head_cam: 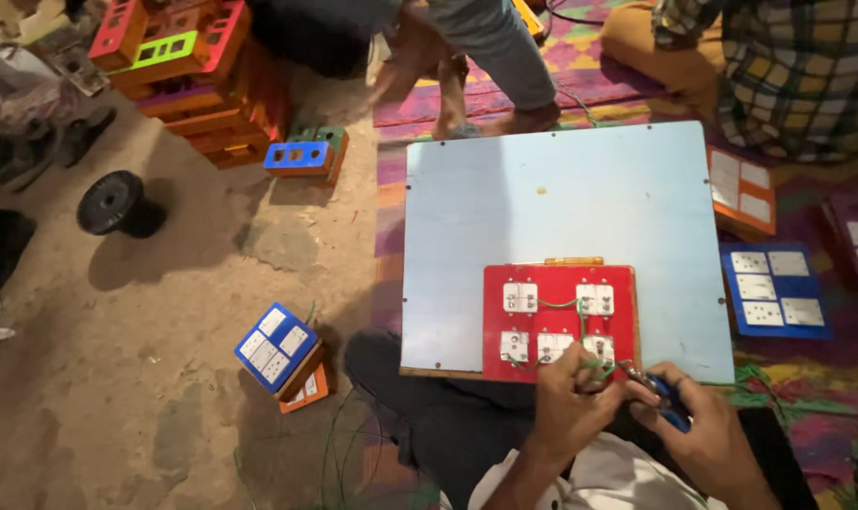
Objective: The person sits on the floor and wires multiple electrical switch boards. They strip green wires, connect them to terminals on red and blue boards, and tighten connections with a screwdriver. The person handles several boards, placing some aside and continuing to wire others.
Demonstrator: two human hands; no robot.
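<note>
your left hand (pixel 566 401) pinches a green wire (pixel 594 364) at the red switch panel (pixel 558 321); your right hand (pixel 698 425) grips blue-handled pliers (pixel 665 397). the panel overhangs the tabletop (pixel 542 208) edge, so a hard tug could tip it off or tear the wire loose.

No packages, labels, signs or screens clearly visible anywhere in head view.

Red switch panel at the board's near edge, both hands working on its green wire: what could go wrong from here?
1. The red switch panel sits at the pale blue board's near edge and might slide off onto the lap.
2. The blue-handled pliers in the right hand work close to the left hand, so a slip could nick it or the green wire.
</note>
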